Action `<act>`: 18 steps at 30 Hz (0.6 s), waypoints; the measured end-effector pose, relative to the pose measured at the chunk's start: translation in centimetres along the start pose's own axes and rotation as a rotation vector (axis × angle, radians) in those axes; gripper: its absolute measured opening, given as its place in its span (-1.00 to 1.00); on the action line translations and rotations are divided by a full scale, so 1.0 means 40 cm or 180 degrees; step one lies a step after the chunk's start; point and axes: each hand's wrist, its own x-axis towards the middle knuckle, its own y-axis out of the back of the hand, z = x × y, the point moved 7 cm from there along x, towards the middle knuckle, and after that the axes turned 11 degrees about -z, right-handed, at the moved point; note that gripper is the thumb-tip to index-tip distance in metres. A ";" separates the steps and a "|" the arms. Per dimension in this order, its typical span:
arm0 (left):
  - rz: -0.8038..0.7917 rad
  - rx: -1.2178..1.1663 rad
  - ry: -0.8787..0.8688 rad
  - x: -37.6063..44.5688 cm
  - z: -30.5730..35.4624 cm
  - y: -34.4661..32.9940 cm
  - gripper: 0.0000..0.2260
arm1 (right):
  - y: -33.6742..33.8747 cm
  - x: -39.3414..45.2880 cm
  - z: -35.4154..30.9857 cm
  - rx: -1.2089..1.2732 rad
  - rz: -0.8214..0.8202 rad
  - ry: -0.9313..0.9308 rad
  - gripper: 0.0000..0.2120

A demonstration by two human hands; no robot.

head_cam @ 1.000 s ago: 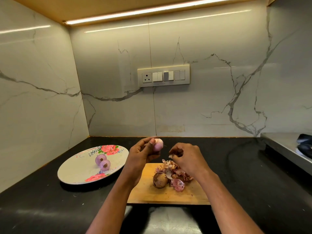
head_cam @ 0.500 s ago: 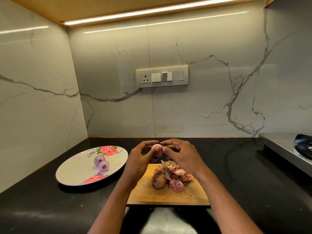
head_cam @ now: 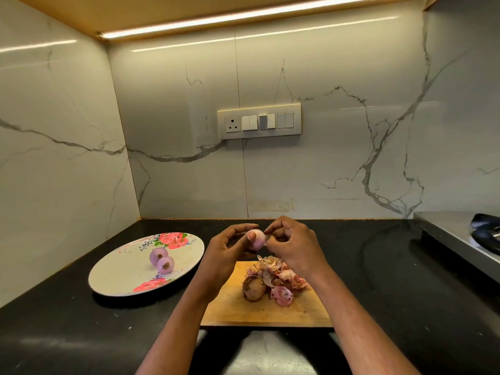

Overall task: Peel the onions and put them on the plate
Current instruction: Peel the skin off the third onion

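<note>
Black stone counter [head_cam: 378, 280] fills the lower half of the view, backed by white marble walls [head_cam: 176, 171] with grey veins and a switch panel [head_cam: 259, 121] at twelve o'clock. A steel hob [head_cam: 460, 239] edges in at three o'clock. At nine o'clock a round plate [head_cam: 119, 277] with a rose pattern rests on the counter, carrying two peeled onions [head_cam: 161, 260] that touch each other near its middle. At six o'clock lies a wooden board [head_cam: 230, 307], holding a loose pile of pink and tan skins [head_cam: 276, 274] and, at the pile's left edge, one brown unpeeled onion [head_cam: 253, 288]. Two bare forearms reach up from the bottom edge and meet above the board's far end. The left hand [head_cam: 227, 255] is curled, thumb and fingers gripping a small pale pink onion [head_cam: 257, 239] held in the air. The right hand [head_cam: 295, 247] is also curled, its fingertips pinching at the onion's right side, apparently on a last scrap of skin, though the scrap is too small to make out clearly. The step in hand looks like finishing this third onion. Next, the scrap likely needs pulling free and dropping on the pile; then the left hand would carry the onion toward nine o'clock and set it on bare plate beside the pair, gently so none rolls off. The brown onion remains to be peeled.
</note>
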 end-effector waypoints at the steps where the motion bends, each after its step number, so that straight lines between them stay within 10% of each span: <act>1: -0.0006 -0.0052 -0.0007 -0.001 0.001 -0.003 -0.75 | 0.004 0.000 0.005 -0.0034 0.0062 -0.0011 -0.87; 18: 0.0109 0.0133 0.0070 0.000 -0.003 0.000 -0.68 | -0.016 0.013 0.027 0.0429 -0.0318 -0.0122 -0.85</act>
